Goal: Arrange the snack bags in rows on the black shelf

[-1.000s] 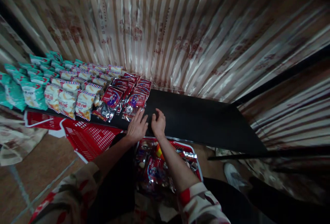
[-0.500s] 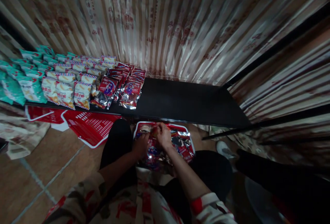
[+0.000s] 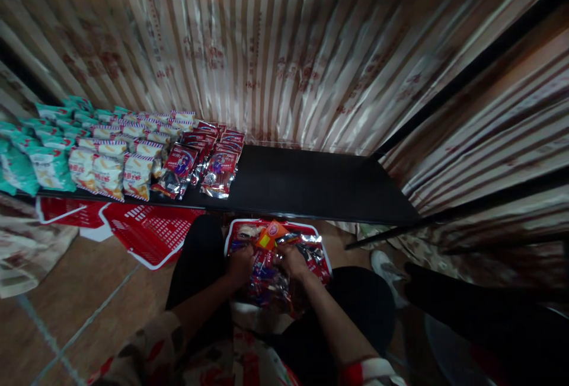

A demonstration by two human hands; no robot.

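Note:
Between my knees stands a red shopping basket with a white rim (image 3: pixel 326 255), filled with shiny red and purple snack packets (image 3: pixel 267 282). My left hand (image 3: pixel 240 265) is closed at the basket's left side, with a red-purple snack packet at its fingers. My right hand (image 3: pixel 293 261) is curled over the middle of the basket, its fingertips closed on the packets there. Just beyond both hands, an orange packet with a yellow patch (image 3: pixel 272 235) lies on top. The fingertips are partly hidden and dim.
A low black shelf (image 3: pixel 302 181) runs ahead, bearing rows of green bags (image 3: pixel 52 168), white chip bags (image 3: pixel 137 175) and red snack packets (image 3: pixel 220 169). Red baskets (image 3: pixel 153 229) lie beneath it at left. Striped curtains (image 3: pixel 249 48) hang behind. Someone's shoe (image 3: pixel 384 267) is at right.
My right hand has drawn back toward me from the far rim of the basket, and the orange packet now shows. My left hand has stayed at the left side, slightly lower.

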